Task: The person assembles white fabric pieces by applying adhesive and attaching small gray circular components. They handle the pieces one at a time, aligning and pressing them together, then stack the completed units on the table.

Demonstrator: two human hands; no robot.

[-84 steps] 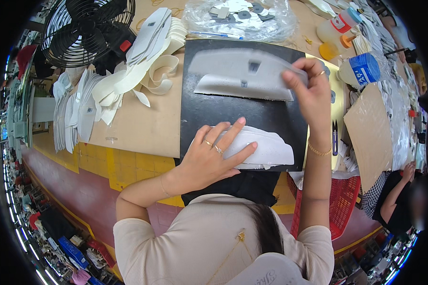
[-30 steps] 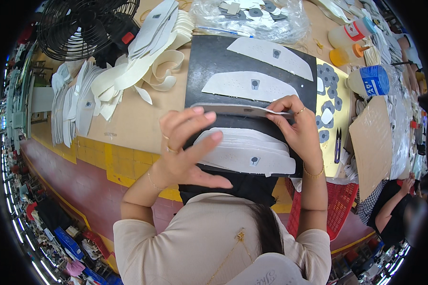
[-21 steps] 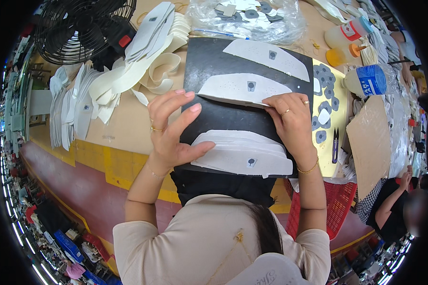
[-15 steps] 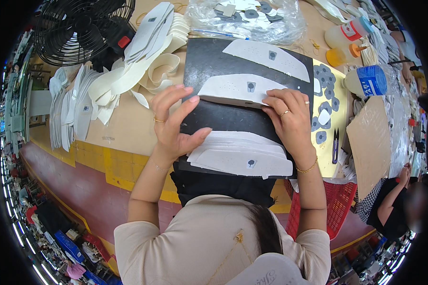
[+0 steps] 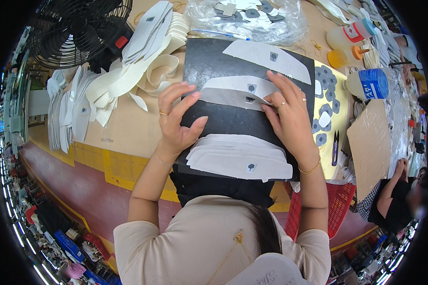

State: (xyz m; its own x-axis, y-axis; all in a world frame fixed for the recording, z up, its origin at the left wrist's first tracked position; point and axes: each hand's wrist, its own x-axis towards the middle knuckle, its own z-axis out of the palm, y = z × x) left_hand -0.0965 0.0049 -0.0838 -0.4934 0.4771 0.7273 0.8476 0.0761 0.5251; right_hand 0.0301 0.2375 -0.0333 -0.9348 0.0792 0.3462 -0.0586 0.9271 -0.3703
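On a black board (image 5: 223, 118) in front of me lies a white curved panel (image 5: 223, 84) with a small dark patch and pinholes. Its near edge is lifted, and a second layer with another dark patch shows below that edge; whether the two are joined I cannot tell. My right hand (image 5: 292, 114) pinches the panel's right end between thumb and fingers. My left hand (image 5: 179, 118) has its fingers spread at the panel's left end, holding nothing. Another curved panel (image 5: 259, 54) lies flat at the board's far side. Nearest me sits a stack of similar panels (image 5: 233, 159).
A yellow sheet (image 5: 327, 152) with grey patches and thread snips (image 5: 335, 147) lies right of the board. Beyond stand glue bottles (image 5: 349, 56) and a blue-labelled jar (image 5: 366, 83). At left are a black fan (image 5: 76, 33) and piled white pieces (image 5: 83, 114). A red basket (image 5: 335, 209) sits below right.
The panel's near edge has tipped up, exposing the patch on the layer below. My right index finger has reached farther over the panel; my left hand has shifted slightly.
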